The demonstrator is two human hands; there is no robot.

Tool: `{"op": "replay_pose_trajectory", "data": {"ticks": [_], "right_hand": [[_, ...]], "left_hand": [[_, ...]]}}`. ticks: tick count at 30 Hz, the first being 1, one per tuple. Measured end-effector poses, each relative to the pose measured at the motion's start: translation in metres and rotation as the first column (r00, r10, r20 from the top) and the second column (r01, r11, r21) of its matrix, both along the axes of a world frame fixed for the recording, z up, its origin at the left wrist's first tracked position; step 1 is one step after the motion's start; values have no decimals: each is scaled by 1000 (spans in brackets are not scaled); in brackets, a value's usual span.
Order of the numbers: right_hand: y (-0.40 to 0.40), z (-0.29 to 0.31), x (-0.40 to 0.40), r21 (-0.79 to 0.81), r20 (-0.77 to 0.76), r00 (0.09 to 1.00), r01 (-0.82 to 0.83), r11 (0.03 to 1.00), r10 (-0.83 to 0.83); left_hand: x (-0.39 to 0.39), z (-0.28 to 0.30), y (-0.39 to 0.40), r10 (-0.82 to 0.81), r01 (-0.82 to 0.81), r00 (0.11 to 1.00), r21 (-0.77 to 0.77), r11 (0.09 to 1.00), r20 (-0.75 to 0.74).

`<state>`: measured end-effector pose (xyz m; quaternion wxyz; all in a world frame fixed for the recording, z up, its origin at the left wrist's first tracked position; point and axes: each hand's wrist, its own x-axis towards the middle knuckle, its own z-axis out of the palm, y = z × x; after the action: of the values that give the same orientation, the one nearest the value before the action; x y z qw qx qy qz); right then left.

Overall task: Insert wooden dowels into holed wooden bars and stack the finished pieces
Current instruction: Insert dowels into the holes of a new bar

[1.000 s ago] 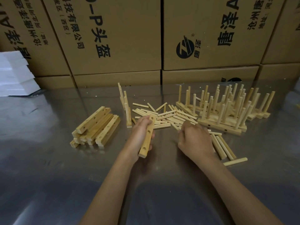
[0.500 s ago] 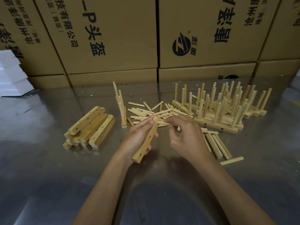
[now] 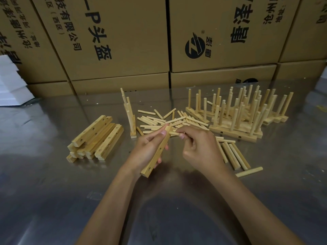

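My left hand grips a holed wooden bar, tilted with its near end low and two holes showing. My right hand pinches a dowel and holds its tip against the bar's upper end. Loose dowels lie in a scatter just beyond both hands. Several more dowels lie to the right of my right hand. A pile of empty holed bars sits to the left. Finished pieces with upright dowels are stacked at the back right.
One finished piece stands upright between the bar pile and the loose dowels. Cardboard boxes wall off the back of the steel table. White foam blocks sit at the far left. A single dowel lies apart at the right.
My right hand picked a dowel from the scatter and brought it to the top end of the bar. My left hand lifted and tilted the bar toward it.
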<state>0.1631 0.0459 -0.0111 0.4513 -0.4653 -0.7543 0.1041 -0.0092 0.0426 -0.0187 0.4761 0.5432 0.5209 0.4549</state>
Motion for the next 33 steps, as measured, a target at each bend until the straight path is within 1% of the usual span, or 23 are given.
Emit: {"op": "replay_pose_trajectory", "data": {"ticks": [5,8,9,11,13,14,15,16,17,18,19,20,21,22,23,24,28,31,33], "right_hand": [[3,-1,1,-36,22,1000,4,999,-3],[6,-3,3,-112,2,1000,-1,994,1],[7,-2,5,-153,-30,1000,-11,988,7],[10,0,8,-272,-197,980,-77,959,22],[12,4,11,-383,-406,914,-188,904,18],[13,6,12,-426,-484,875,-249,870,14],[15,7,14,-463,-526,851,-299,835,13],[16,7,16,-497,-534,846,-331,802,19],[18,7,18,-525,-505,863,-329,785,23],[19,6,20,-545,-439,898,-282,790,18],[21,4,24,-545,-310,951,-165,822,-14],[22,2,28,-512,-104,992,11,859,-74],[23,-1,31,-433,149,978,199,879,-148],[22,-2,34,-336,361,907,342,878,-215],[22,-4,36,-275,488,834,427,862,-257],[21,-4,38,-267,537,796,476,838,-281],[22,-2,41,-312,548,765,562,767,-338],[22,-4,38,-313,528,780,547,777,-337],[21,-7,35,-273,514,792,516,812,-330]], "left_hand": [[0,0,-1,2,-1,999,16,1000,-35],[1,2,1,23,-20,998,40,999,-64],[1,2,1,34,-31,997,43,999,-66],[2,3,2,52,-51,997,31,998,-49],[1,4,2,69,-69,998,-8,998,-14],[0,5,2,88,-87,996,-27,996,6],[-2,6,3,115,-114,993,-44,993,25],[-3,6,3,149,-147,988,-57,988,41],[-5,7,4,188,-184,980,-69,980,57],[-7,7,4,228,-223,971,-79,972,74],[-9,7,5,263,-255,961,-86,963,90],[-11,7,5,289,-281,952,-91,956,103],[-12,7,6,310,-300,944,-95,949,111],[-13,7,6,326,-315,938,-102,944,114],[-14,7,7,339,-326,933,-113,939,119],[-13,6,8,349,-334,929,-125,934,124],[-11,4,10,373,-354,923,-168,920,97],[-9,3,10,370,-348,924,-190,918,96],[-8,3,9,365,-342,927,-203,917,86]]}}
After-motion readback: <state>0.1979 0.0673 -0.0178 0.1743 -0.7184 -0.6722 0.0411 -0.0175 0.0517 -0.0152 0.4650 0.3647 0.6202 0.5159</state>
